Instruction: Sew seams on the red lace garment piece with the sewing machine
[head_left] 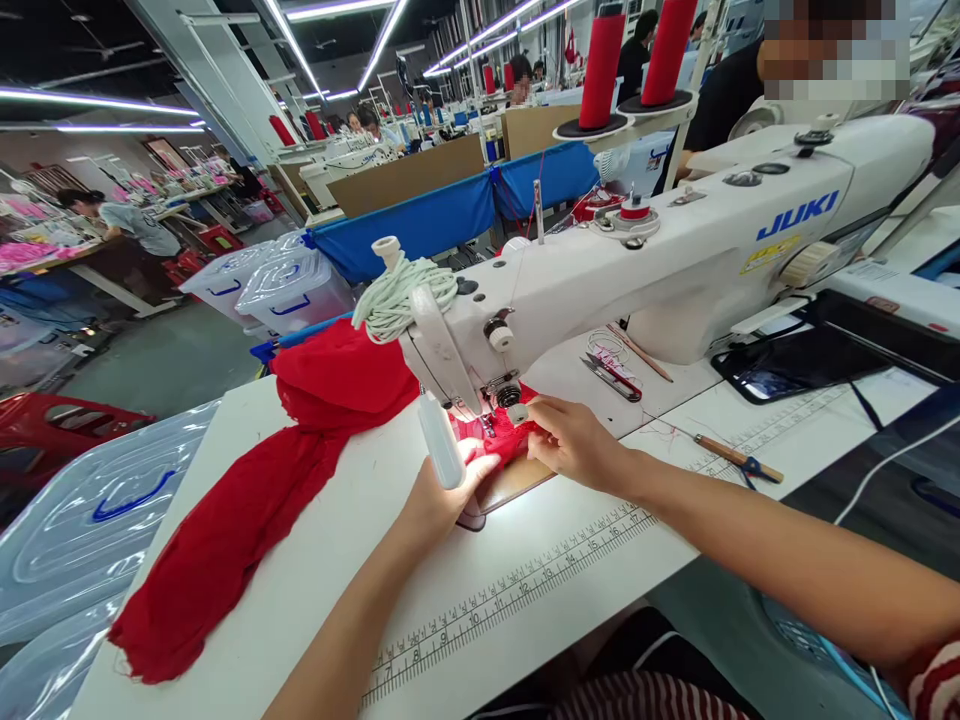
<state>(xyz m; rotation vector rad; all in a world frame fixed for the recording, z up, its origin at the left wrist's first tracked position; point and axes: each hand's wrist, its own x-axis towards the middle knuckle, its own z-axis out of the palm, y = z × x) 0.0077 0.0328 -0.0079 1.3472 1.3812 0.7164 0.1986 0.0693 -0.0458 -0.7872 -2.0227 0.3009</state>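
Red fabric (pixel 514 440) lies under the needle area of a white sewing machine (pixel 592 275) marked JUKI, lit by the machine's lamp. From the left, my left hand (pixel 439 495) holds the fabric's near edge between thumb and fingers, partly behind the white lever-like piece (pixel 441 440). My right hand (pixel 581 440) pinches the same fabric on the right side, just below the machine's dials. A long red cloth bundle (pixel 247 540) trails over the left of the white table (pixel 420 610). How it joins the piece under the needle is hidden.
Thread snips (pixel 611 378) and a wooden-handled tool (pixel 739 458) lie right of the needle. Behind them is a black phone (pixel 802 362). A ruler strip (pixel 517 590) runs along the table's front. Lidded plastic boxes (pixel 90 520) stand left; co-workers sit beyond.
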